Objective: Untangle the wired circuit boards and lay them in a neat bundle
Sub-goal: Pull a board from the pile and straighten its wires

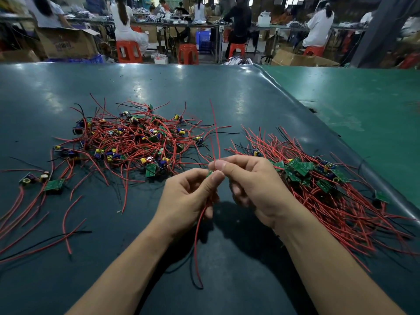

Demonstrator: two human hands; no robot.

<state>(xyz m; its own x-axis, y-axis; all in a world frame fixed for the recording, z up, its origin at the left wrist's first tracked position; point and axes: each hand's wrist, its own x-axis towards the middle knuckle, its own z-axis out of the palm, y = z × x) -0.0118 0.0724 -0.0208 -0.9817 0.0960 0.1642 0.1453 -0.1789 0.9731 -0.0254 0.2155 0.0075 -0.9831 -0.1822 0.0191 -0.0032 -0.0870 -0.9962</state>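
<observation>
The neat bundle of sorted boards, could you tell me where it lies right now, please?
In the head view, the neat bundle lies on the dark table mat, on the person's right, just beyond the right hand; the tangled pile sits opposite, left of centre.

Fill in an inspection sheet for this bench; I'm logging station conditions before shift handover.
Surface: dark green mat, glossy, with a lighter green table adjoining on the right.
Job's things: tangled pile of wired boards left of centre; sorted bundle on the right, wires roughly aligned.
Clutter: a few loose boards and stray wires at the left edge.
Grippers: left hand and right hand pinch one small green board between them.
Cables: its red wires run up and hang down from the hands.
Surroundings: seated workers, orange stools, cardboard boxes behind.
</observation>
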